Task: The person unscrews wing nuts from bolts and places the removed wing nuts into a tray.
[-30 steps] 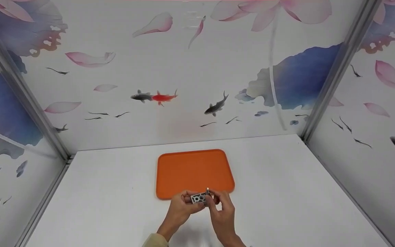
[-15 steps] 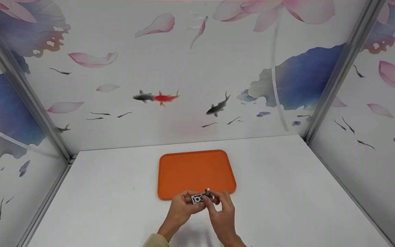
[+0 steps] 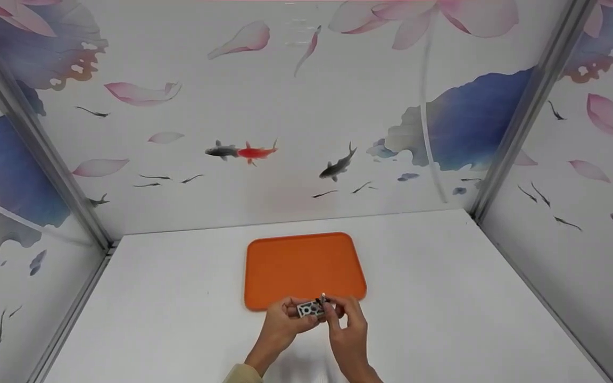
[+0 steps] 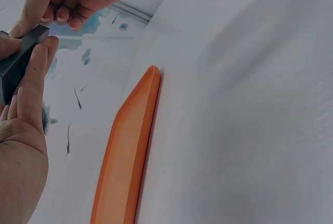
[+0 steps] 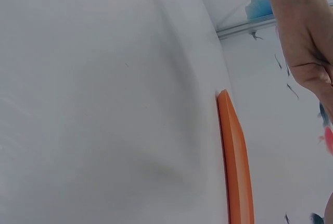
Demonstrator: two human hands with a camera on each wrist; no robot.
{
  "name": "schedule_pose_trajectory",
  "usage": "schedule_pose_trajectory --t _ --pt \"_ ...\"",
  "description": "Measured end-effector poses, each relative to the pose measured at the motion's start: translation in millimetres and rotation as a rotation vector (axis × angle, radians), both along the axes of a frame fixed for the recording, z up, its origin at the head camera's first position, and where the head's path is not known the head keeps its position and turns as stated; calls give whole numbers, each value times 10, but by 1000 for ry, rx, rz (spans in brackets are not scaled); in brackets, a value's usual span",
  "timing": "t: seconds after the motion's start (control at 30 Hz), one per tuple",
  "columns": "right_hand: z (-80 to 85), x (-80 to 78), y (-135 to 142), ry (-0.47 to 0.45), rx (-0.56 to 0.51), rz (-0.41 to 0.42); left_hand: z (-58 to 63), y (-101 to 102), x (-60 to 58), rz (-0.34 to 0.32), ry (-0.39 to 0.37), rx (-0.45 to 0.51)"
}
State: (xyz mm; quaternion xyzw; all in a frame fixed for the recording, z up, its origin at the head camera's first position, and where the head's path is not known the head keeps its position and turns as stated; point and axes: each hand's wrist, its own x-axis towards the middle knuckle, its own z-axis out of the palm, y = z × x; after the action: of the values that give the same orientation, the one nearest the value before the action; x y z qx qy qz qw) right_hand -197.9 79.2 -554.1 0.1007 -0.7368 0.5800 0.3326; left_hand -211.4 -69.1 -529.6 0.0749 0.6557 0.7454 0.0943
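Low in the head view, a small rectangular block [image 3: 307, 309] with a black-and-silver patterned face is held between both hands. My left hand [image 3: 281, 323] grips its left end, thumb in front and fingers behind. At the other end, the thumb and forefinger of my right hand [image 3: 350, 332] pinch the block beside a small upright metal piece [image 3: 323, 297]. From the left wrist, the block [image 4: 22, 62] looks dark grey and smooth-sided, with the right thumb at its far end. Only part of the right hand [image 5: 309, 41] shows in the right wrist view; its fingertips are out of sight.
An orange tray [image 3: 304, 271] lies on the white table [image 3: 418, 287], just beyond the hands. White panels [image 3: 285, 106] printed with fish, petals and leaves enclose the table at the back and both sides, with metal posts [image 3: 514, 133] at the corners.
The right thumb and hand have shifted slightly right along the block, baring more of its patterned face. The left hand keeps its grip almost unmoved.
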Motion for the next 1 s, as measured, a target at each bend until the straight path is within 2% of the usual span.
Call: schedule_pose_trajectory --t 0.17,0.37,0.6,1.0 --pt "4 1 -13 2 1 -44 -11 0 8 -4 3 8" --pt "-2 2 -14 47 3 -100 -22 0 3 -2 -15 11" --pt "-15 -4 -3 60 -27 -68 -5 -8 3 1 2 -3" --pt "-9 39 5 -27 -39 2 -7 -3 4 -2 2 -3"
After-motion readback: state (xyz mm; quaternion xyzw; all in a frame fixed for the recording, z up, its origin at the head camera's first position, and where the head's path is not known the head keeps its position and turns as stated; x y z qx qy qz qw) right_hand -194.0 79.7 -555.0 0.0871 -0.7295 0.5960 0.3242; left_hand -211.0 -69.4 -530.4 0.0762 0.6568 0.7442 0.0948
